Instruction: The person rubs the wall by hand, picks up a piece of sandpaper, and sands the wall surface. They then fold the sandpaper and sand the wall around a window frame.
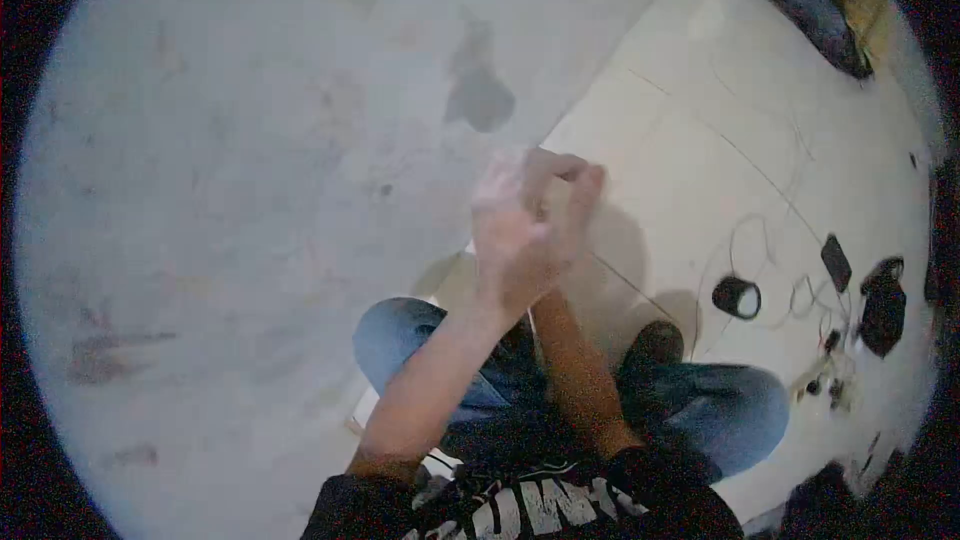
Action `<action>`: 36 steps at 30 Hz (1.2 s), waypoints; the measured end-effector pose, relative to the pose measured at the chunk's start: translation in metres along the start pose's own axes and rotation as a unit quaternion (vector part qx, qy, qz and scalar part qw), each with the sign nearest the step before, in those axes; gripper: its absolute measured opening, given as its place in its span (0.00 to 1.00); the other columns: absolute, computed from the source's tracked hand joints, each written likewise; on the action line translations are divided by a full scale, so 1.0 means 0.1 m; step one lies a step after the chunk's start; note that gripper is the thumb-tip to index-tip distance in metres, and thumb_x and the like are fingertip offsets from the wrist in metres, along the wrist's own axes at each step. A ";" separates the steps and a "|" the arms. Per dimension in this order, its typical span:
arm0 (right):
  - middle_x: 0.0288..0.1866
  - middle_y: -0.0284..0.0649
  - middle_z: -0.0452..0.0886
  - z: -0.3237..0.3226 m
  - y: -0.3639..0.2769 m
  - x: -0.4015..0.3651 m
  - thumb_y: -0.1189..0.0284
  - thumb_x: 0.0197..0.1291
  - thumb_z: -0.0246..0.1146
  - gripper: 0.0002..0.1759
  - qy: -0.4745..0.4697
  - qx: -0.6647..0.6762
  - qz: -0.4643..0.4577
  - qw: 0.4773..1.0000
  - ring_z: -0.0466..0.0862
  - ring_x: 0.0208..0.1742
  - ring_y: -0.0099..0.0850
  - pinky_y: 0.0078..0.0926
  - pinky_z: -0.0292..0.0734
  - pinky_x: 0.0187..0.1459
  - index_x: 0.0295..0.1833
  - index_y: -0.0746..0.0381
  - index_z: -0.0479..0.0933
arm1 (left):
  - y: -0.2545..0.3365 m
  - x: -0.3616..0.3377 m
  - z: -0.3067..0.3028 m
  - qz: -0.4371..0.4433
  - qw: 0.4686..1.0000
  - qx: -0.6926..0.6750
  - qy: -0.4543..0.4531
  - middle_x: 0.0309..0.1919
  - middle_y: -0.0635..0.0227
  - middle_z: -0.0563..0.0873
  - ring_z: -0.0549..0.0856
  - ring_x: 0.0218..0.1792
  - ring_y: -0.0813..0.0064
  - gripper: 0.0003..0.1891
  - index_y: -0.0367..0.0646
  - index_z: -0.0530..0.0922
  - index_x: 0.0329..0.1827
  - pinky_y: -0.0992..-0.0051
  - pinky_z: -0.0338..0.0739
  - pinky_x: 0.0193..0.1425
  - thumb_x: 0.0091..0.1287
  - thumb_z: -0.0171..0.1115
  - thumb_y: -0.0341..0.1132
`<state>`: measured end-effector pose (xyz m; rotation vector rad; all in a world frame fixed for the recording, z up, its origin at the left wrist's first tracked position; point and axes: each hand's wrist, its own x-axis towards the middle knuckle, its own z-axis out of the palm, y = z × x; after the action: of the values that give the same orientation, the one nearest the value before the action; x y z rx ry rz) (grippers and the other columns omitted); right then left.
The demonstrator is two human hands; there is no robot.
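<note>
My left hand [508, 225] and my right hand [575, 205] are together in front of me, above the floor. Motion smears the left hand, and its fingers cannot be made out singly. On the right hand the fingers look curled, with the tips pressed inward. A small dark gap shows between the two hands. Anything held in there is hidden or too blurred to name. The forearms cross close to each other near the wrists, in front of my bent knees in blue jeans.
Pale tiled floor [700, 120] lies to the right, a stained grey surface [250, 190] to the left. At right are a black roll [730, 292], a dark flat rectangular object [836, 262], a black object [884, 310] and thin cables. Another person's leg [810, 10] shows at upper right.
</note>
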<state>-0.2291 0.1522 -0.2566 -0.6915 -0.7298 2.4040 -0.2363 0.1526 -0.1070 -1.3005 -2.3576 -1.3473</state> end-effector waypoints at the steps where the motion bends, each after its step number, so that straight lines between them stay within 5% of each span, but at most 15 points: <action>1: 0.40 0.38 0.81 -0.02 -0.07 0.02 0.54 0.69 0.56 0.35 0.000 0.071 -0.006 0.997 0.80 0.40 0.30 0.27 0.76 0.46 0.74 0.63 0.61 | -0.10 -0.01 -0.02 -0.008 1.000 0.020 0.022 0.34 0.61 0.86 0.84 0.39 0.59 0.08 0.42 0.82 0.37 0.63 0.77 0.47 0.60 0.70 0.34; 3: 0.43 0.39 0.81 0.03 -0.16 0.04 0.52 0.71 0.53 0.35 -0.009 0.164 -0.022 0.986 0.80 0.42 0.31 0.27 0.77 0.47 0.75 0.63 0.61 | -0.28 -0.02 -0.07 -0.023 0.996 0.056 0.064 0.38 0.58 0.86 0.83 0.45 0.56 0.11 0.40 0.82 0.40 0.61 0.75 0.53 0.59 0.71 0.35; 7: 0.48 0.41 0.81 0.32 -0.51 -0.08 0.45 0.73 0.46 0.38 -0.024 0.135 -0.067 0.988 0.81 0.45 0.32 0.28 0.77 0.50 0.76 0.63 0.59 | -0.46 -0.21 -0.20 -0.069 0.987 0.144 0.025 0.49 0.49 0.84 0.81 0.55 0.51 0.22 0.35 0.80 0.54 0.60 0.73 0.62 0.60 0.70 0.40; 10: 0.50 0.43 0.82 0.61 -0.70 -0.29 0.41 0.73 0.41 0.42 -0.048 0.106 -0.090 0.989 0.81 0.48 0.33 0.31 0.77 0.53 0.77 0.65 0.56 | -0.14 -0.23 -0.43 -0.250 0.967 0.034 -0.042 0.56 0.51 0.83 0.83 0.58 0.61 0.25 0.37 0.75 0.63 0.65 0.75 0.63 0.65 0.68 0.37; 13: 0.53 0.45 0.82 0.80 -0.69 -0.50 0.43 0.74 0.43 0.41 -0.135 0.160 -0.083 0.974 0.81 0.51 0.34 0.33 0.75 0.57 0.77 0.65 0.56 | 0.01 -0.31 -0.67 -0.331 0.936 -0.116 -0.022 0.55 0.55 0.84 0.84 0.55 0.66 0.25 0.35 0.74 0.64 0.68 0.77 0.59 0.67 0.66 0.37; 14: 0.54 0.45 0.81 0.84 -0.66 -0.56 0.44 0.74 0.43 0.40 -0.166 0.178 -0.058 0.968 0.81 0.53 0.35 0.34 0.74 0.59 0.77 0.65 0.57 | 0.07 -0.32 -0.73 -0.281 0.957 -0.067 0.023 0.44 0.56 0.88 0.87 0.43 0.75 0.19 0.35 0.79 0.56 0.74 0.80 0.48 0.65 0.67 0.35; 18: 0.59 0.47 0.81 0.87 -0.46 -0.72 0.49 0.74 0.48 0.34 -0.240 0.159 0.048 0.957 0.80 0.58 0.36 0.35 0.72 0.63 0.71 0.66 0.67 | 0.26 -0.58 -1.12 -0.336 0.937 0.000 0.095 0.42 0.62 0.88 0.85 0.42 0.80 0.17 0.34 0.80 0.55 0.77 0.78 0.48 0.66 0.67 0.33; 22: 0.54 0.44 0.84 0.88 -0.39 -0.91 0.57 0.66 0.63 0.25 -0.288 -0.085 0.068 0.952 0.82 0.56 0.32 0.32 0.72 0.62 0.58 0.66 0.80 | 0.51 -0.80 -1.51 -0.415 0.888 -0.030 0.196 0.41 0.67 0.87 0.83 0.41 0.81 0.16 0.32 0.80 0.54 0.78 0.77 0.48 0.68 0.66 0.33; 24: 0.53 0.43 0.85 0.93 -0.25 -0.99 0.57 0.67 0.63 0.24 -0.311 -0.107 0.054 0.943 0.82 0.55 0.31 0.31 0.72 0.61 0.58 0.66 0.80 | 0.58 -0.91 -1.58 -0.427 0.875 0.024 0.227 0.39 0.66 0.87 0.83 0.40 0.81 0.16 0.33 0.81 0.52 0.76 0.77 0.48 0.66 0.68 0.34; 27: 0.54 0.46 0.84 0.94 0.07 -1.09 0.48 0.59 0.67 0.36 -0.342 -0.015 0.115 0.932 0.82 0.56 0.33 0.34 0.73 0.61 0.62 0.68 0.77 | 0.79 -0.94 -1.75 -0.519 0.839 0.090 0.136 0.37 0.65 0.88 0.83 0.39 0.82 0.17 0.35 0.83 0.51 0.75 0.77 0.49 0.64 0.70 0.36; 30: 0.56 0.51 0.82 0.88 0.16 -1.32 0.35 0.47 0.70 0.55 -0.329 0.154 0.257 0.895 0.82 0.57 0.37 0.37 0.74 0.62 0.67 0.70 0.70 | 0.88 -1.11 -1.74 -0.470 0.869 0.128 0.087 0.33 0.61 0.88 0.84 0.36 0.78 0.19 0.34 0.83 0.52 0.73 0.78 0.47 0.64 0.69 0.39; 32: 0.57 0.50 0.82 0.97 0.15 -1.42 0.35 0.48 0.69 0.53 -0.406 0.171 0.271 0.856 0.82 0.57 0.38 0.38 0.75 0.62 0.66 0.70 0.71 | 1.00 -1.05 -1.83 -0.492 0.856 0.154 0.031 0.31 0.58 0.88 0.85 0.34 0.74 0.19 0.34 0.83 0.52 0.72 0.79 0.44 0.65 0.67 0.40; 36: 0.58 0.51 0.82 0.94 0.10 -1.42 0.39 0.47 0.72 0.48 -0.488 0.174 0.286 0.806 0.82 0.57 0.40 0.42 0.78 0.58 0.61 0.69 0.76 | 1.14 -1.00 -1.78 -0.567 0.817 0.079 0.062 0.31 0.56 0.87 0.85 0.33 0.75 0.19 0.36 0.83 0.52 0.72 0.79 0.44 0.65 0.67 0.41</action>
<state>-0.1854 0.0259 -0.1502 0.6751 -0.4089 3.3071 -0.1413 -0.0172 0.0229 0.4215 -3.1083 -1.2487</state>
